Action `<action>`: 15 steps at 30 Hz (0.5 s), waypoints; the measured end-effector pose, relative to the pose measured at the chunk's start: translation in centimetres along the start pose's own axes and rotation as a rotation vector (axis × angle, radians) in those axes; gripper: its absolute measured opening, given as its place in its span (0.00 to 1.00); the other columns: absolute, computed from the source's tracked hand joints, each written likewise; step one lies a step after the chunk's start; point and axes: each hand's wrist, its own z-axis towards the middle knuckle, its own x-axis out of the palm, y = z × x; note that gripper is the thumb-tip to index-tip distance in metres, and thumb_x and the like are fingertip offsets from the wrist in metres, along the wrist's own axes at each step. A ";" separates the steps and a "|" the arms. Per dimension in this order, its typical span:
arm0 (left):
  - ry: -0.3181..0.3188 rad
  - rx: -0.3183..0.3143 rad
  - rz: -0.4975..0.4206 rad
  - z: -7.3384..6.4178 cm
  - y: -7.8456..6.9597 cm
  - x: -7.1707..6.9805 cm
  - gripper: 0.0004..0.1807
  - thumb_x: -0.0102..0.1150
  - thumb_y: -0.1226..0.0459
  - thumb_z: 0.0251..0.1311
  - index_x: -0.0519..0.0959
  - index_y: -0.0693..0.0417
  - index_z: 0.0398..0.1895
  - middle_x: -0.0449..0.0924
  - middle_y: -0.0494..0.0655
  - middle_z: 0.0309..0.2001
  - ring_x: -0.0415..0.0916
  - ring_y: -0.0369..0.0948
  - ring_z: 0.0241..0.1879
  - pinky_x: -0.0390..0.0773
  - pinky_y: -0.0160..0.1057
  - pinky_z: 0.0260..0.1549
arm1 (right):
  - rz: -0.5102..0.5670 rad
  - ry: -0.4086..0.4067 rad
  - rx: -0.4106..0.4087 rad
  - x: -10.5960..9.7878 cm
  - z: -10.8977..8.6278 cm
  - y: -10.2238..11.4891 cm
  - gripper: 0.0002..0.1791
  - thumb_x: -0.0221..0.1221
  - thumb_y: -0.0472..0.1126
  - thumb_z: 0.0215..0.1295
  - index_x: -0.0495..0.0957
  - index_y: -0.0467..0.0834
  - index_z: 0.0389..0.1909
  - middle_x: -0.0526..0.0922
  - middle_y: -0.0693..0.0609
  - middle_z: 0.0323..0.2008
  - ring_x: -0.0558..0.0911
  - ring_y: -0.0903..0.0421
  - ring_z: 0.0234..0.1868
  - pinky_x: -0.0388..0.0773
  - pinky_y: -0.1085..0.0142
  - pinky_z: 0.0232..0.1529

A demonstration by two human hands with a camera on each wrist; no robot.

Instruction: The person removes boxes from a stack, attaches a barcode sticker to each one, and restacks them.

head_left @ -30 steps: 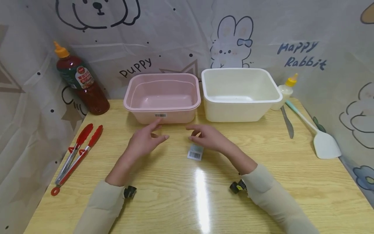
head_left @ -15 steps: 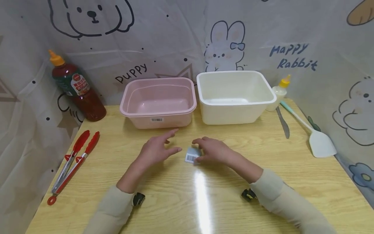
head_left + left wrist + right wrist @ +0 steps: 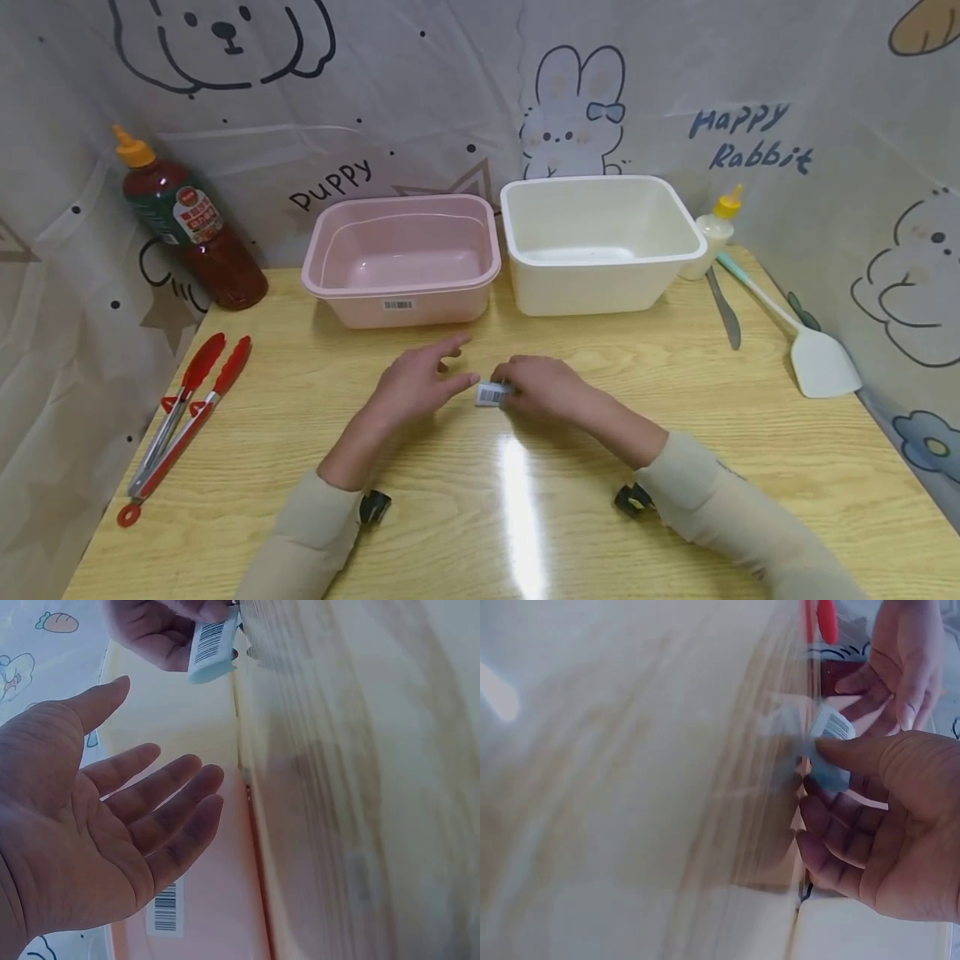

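My right hand pinches a small flat pale-blue piece with a white barcode label between thumb and fingers, at the middle of the table. In the left wrist view the barcode piece stands tilted with its label showing. What kind of thing it is I cannot tell. In the right wrist view its blue end shows below the thumb, partly hidden by the fingers. Just left of it my left hand hovers with extended, slightly bent fingers and holds nothing. The thumb tip comes near the piece.
Behind the hands stand a pink tub and a white tub. At left are a sauce bottle and red tongs. At right are a small yellow-capped bottle, a knife and a white spatula.
The right hand has come down onto the barcode piece, gripped it and tilted it up from the table. My left hand has moved right, away from the pink tub and towards the piece.
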 end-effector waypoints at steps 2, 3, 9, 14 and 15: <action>-0.006 0.005 -0.005 0.0 0.0 0.1 0.35 0.61 0.44 0.67 0.68 0.38 0.75 0.81 0.47 0.64 0.83 0.48 0.56 0.81 0.55 0.52 | 0.022 -0.009 -0.015 -0.1 0.0 -0.4 0.13 0.64 0.41 0.68 0.85 0.47 0.52 0.86 0.53 0.42 0.83 0.56 0.39 0.82 0.58 0.43; -0.010 0.009 -0.006 0.0 -0.1 0.1 0.34 0.61 0.44 0.67 0.68 0.38 0.74 0.81 0.47 0.63 0.83 0.47 0.56 0.81 0.55 0.52 | 0.038 -0.012 -0.020 -0.2 0.0 -0.5 0.13 0.63 0.39 0.68 0.85 0.47 0.52 0.87 0.52 0.43 0.84 0.56 0.41 0.82 0.57 0.45; -0.014 0.021 -0.066 0.3 -0.4 0.4 0.29 0.62 0.45 0.66 0.75 0.36 0.69 0.83 0.43 0.61 0.84 0.45 0.54 0.82 0.51 0.51 | 0.222 -0.029 0.000 -0.9 -0.3 -1.5 0.13 0.60 0.39 0.71 0.85 0.47 0.53 0.89 0.52 0.46 0.84 0.56 0.44 0.81 0.58 0.48; -0.024 0.030 -0.122 0.7 -0.7 0.8 0.26 0.65 0.45 0.64 0.78 0.35 0.65 0.83 0.38 0.61 0.84 0.43 0.53 0.83 0.48 0.48 | 0.441 -0.067 0.041 -1.7 -0.7 -2.2 0.09 0.61 0.38 0.70 0.81 0.48 0.50 0.87 0.51 0.38 0.82 0.57 0.37 0.78 0.63 0.40; -0.028 0.032 -0.131 0.8 -0.9 0.8 0.26 0.65 0.46 0.64 0.79 0.35 0.65 0.83 0.37 0.60 0.84 0.43 0.53 0.83 0.47 0.47 | 0.486 -0.072 0.044 -1.8 -0.8 -2.3 0.09 0.61 0.38 0.70 0.80 0.47 0.49 0.87 0.51 0.37 0.82 0.57 0.36 0.78 0.63 0.38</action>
